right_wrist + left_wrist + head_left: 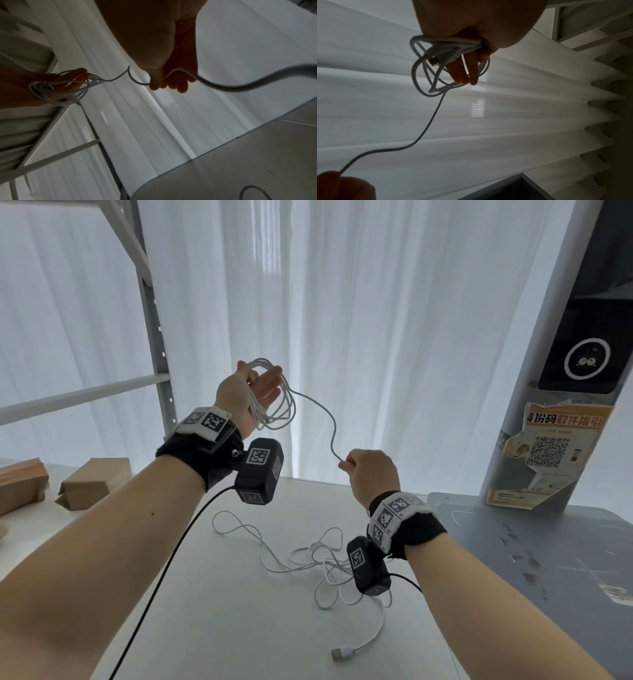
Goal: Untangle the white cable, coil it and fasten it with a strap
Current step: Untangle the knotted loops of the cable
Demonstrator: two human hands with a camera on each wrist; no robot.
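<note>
My left hand (255,390) is raised above the table with its palm up. Several loops of the white cable (275,409) hang round it as a coil (426,70). The thumb pins the loops against the palm and the fingers (471,70) point straight out. A plug (434,61) sits inside the coil. One strand (330,428) runs down from the coil to my right hand (371,470), which pinches it between thumb and curled fingers (173,82). Below that, the cable lies tangled (325,563) on the white table (222,621) and ends in a USB plug (339,654).
Cardboard boxes (97,477) lie at the table's left edge. A grey metal shelf frame (154,320) stands behind them. On the right is a grey kiosk column (582,354) on a scratched grey base (513,546). White curtains (376,302) hang behind. Black camera cords (164,570) trail from both wrists.
</note>
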